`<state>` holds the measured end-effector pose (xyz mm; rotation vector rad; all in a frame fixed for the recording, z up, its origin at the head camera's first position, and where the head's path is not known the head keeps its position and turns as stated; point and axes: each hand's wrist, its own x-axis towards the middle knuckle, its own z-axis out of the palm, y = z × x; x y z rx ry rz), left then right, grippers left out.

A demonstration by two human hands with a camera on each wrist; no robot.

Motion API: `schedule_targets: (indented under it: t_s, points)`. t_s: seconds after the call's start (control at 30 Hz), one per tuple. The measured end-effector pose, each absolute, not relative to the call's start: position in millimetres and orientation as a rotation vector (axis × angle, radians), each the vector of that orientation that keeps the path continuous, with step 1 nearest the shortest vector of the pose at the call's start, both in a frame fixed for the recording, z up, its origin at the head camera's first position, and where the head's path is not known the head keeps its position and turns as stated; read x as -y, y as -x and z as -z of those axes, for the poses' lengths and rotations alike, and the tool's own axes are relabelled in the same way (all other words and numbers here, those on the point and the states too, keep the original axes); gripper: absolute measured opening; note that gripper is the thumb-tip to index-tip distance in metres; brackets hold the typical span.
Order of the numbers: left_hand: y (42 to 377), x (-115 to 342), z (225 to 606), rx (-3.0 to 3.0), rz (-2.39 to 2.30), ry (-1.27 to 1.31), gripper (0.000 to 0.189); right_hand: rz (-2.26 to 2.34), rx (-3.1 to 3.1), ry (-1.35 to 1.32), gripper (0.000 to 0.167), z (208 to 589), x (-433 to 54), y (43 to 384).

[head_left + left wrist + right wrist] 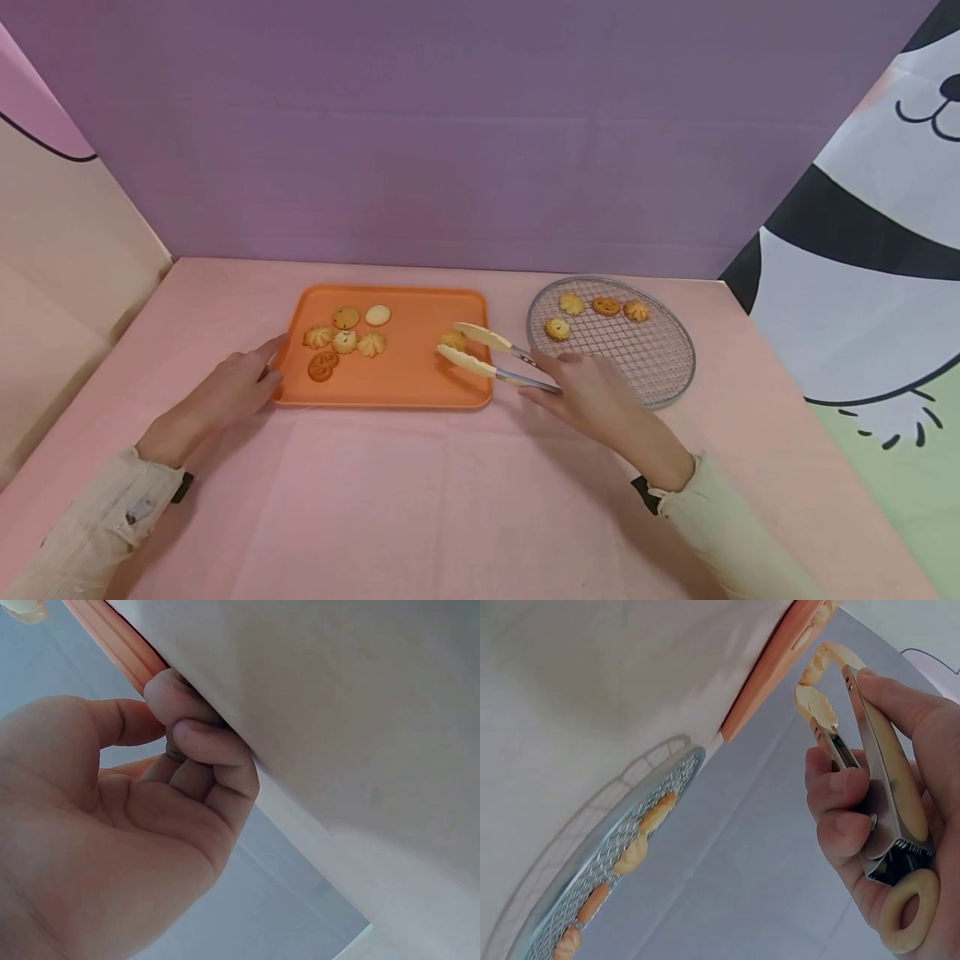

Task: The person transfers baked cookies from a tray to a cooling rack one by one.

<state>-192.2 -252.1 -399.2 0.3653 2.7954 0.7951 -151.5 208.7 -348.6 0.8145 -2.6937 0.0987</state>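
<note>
At the left edge of an orange tray (412,387), my left hand (234,387) pinches the rim between thumb and curled fingers; the left wrist view shows the hand (142,802) close up at the tray's edge (120,649). My right hand (592,396) grips metal tongs (525,379) with cream, scalloped tips. Those tips stand either side of a golden piped cookie (453,340) near the tray's right end. In the right wrist view the tongs (877,765) have a cookie (814,669) between their tips. Several other cookies (371,344) lie grouped on the tray's left half, one of them a pretzel-shaped cookie (323,367).
Right of the tray, a round wire rack (645,367) bears several cookies (571,303) along its far and left parts. My right wrist passes over its near edge. Tray and rack sit on a pink-covered table (375,500), with a purple cloth wall (465,167) behind.
</note>
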Motion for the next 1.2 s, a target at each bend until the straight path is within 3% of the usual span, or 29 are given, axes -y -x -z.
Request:
schedule_targets:
  t_s: [0.6, 0.93, 1.2]
  points:
    - [192, 252, 399, -2.788, -0.803, -0.345, 0.061, -0.134, 2.639, -0.755, 0.047, 335, -261, 142]
    - [191, 253, 399, -2.794, -0.795, -0.359, 0.062, -0.095, 2.636, -0.655, 0.039, 330, -287, 137]
    - [192, 252, 398, -2.795, -0.812, -0.375, 0.062, -0.094, 2.672, -0.588, 0.045, 331, -309, 137]
